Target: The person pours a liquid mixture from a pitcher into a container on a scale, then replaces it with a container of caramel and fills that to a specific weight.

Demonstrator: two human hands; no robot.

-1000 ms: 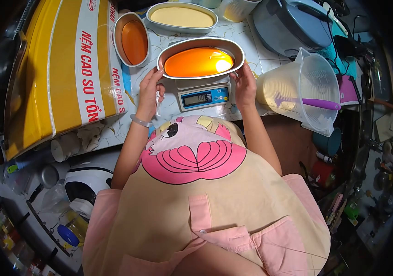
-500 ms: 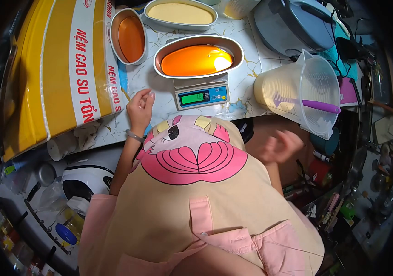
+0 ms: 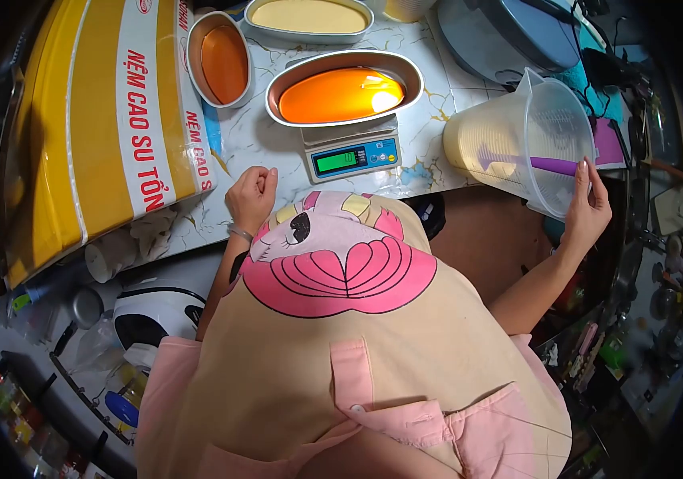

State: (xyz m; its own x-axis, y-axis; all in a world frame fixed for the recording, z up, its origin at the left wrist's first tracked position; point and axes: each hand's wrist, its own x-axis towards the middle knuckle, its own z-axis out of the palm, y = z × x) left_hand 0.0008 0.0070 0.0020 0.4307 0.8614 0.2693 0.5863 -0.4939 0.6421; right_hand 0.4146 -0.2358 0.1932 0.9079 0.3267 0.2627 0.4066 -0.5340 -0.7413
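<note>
An oval pan with glossy orange liquid rests on a digital scale whose display is lit green. To the right stands a clear plastic pitcher with pale liquid and a purple utensil in it. My right hand is at the pitcher's near right side, fingers pinched on the end of the purple handle. Near the table's front edge, left of the scale, my left hand rests with its fingers curled; nothing shows in it.
Behind the scale is an oval pan of pale yellow mixture. Another pan with orange-brown content stands at the left, beside a large yellow box. A grey-blue lidded appliance is at the back right.
My right hand has moved right and up from in front of my body to the purple handle and taken hold of it. My left hand has shifted slightly down, its fingers more curled.
</note>
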